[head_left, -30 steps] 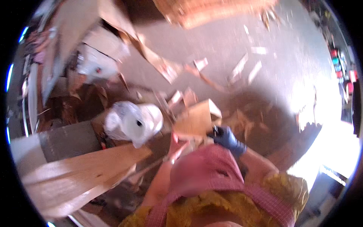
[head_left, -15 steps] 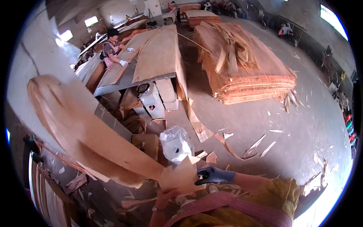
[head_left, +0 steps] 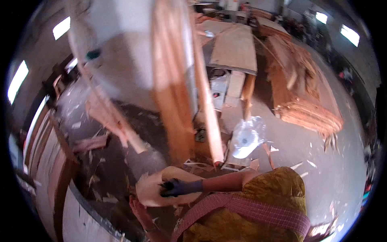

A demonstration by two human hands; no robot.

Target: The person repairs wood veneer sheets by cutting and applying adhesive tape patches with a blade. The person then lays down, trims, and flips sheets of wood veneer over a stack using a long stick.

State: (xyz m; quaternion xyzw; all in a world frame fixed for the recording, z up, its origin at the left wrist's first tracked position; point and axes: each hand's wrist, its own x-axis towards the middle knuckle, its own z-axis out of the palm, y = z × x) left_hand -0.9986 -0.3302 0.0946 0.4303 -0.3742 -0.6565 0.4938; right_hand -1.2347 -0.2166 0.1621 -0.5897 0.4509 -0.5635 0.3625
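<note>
A pale, curved piece of wood veneer (head_left: 149, 190) lies across the front of my body. My right hand (head_left: 172, 188), in a blue glove with dark fingers, presses onto it from the right with fingers bent against the sheet. Bare, my left hand (head_left: 138, 207) is beside the sheet's lower left edge, fingers stretched out; whether they touch it is blurred. Farther ahead, a long, wide veneer strip (head_left: 173, 88) stands upright, with a narrower strip (head_left: 209, 121) leaning to its right.
Clear plastic wrap (head_left: 249, 135) covers a white object at right. Beyond are a worktable (head_left: 234, 48) with a pale sheet and a tall veneer stack (head_left: 310, 115). Stacked boards (head_left: 50, 165) stand at left. Veneer scraps (head_left: 90, 143) litter the floor.
My view has swung left, and both hands are farther left in it. The long veneer that slanted to the upper left from my hands now shows as an upright strip ahead, apart from them.
</note>
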